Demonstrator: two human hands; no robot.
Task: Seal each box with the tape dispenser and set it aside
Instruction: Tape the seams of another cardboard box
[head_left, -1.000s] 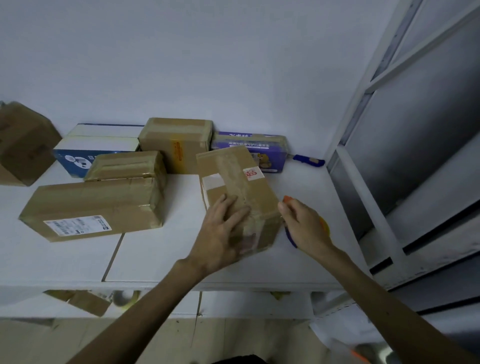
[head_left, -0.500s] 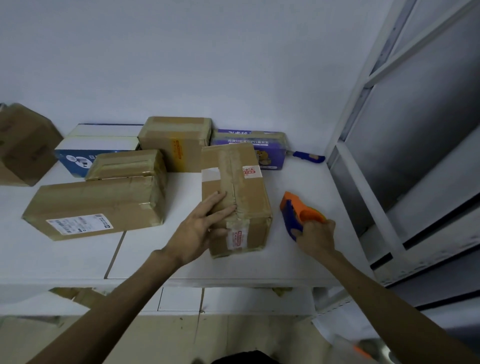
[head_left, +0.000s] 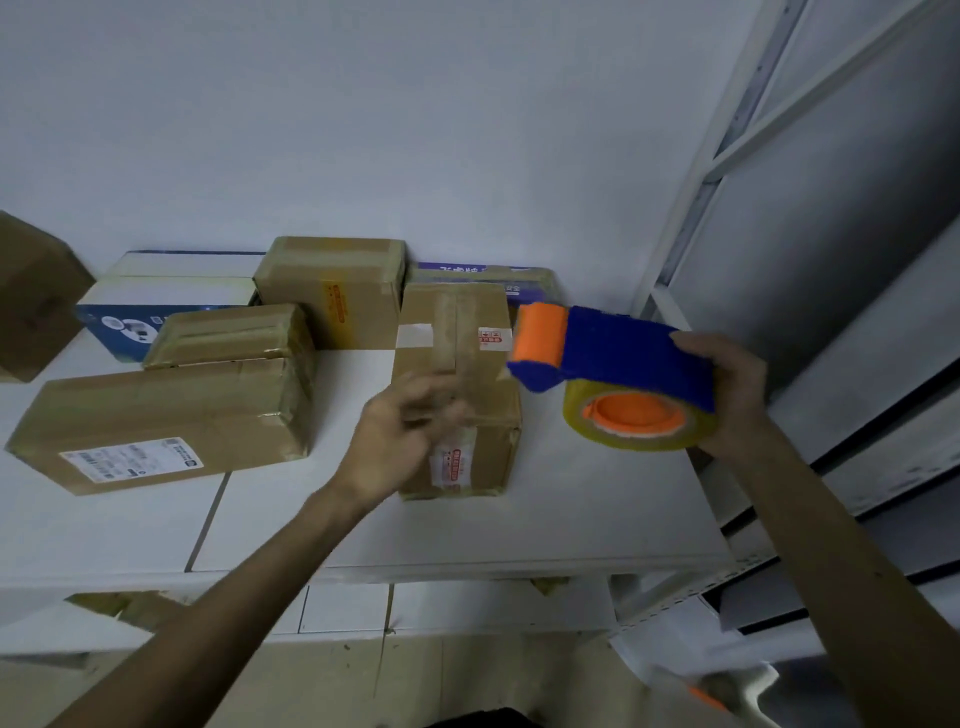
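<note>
A brown cardboard box (head_left: 470, 338) with red stickers and old tape lies lengthwise in the middle of the white table (head_left: 493, 535). My left hand (head_left: 402, 431) is blurred over the box's near end, its fingers loosely bent; whether it touches the box is unclear. My right hand (head_left: 727, 395) grips the blue and orange tape dispenser (head_left: 618, 364), raised to the right of the box, with its roll of clear tape (head_left: 636, 423) facing me. The dispenser's orange front points left toward the box top.
Several other boxes stand left and behind: a long brown one (head_left: 156, 426), a small one (head_left: 228, 332) on it, a blue and white one (head_left: 171, 296), a brown one (head_left: 337, 286) and a purple one (head_left: 519, 283). A white metal rack (head_left: 727, 171) rises on the right.
My right hand has lifted the tape dispenser off the table and brought it up beside the box. My left hand has shifted on the box's near end and is blurred.
</note>
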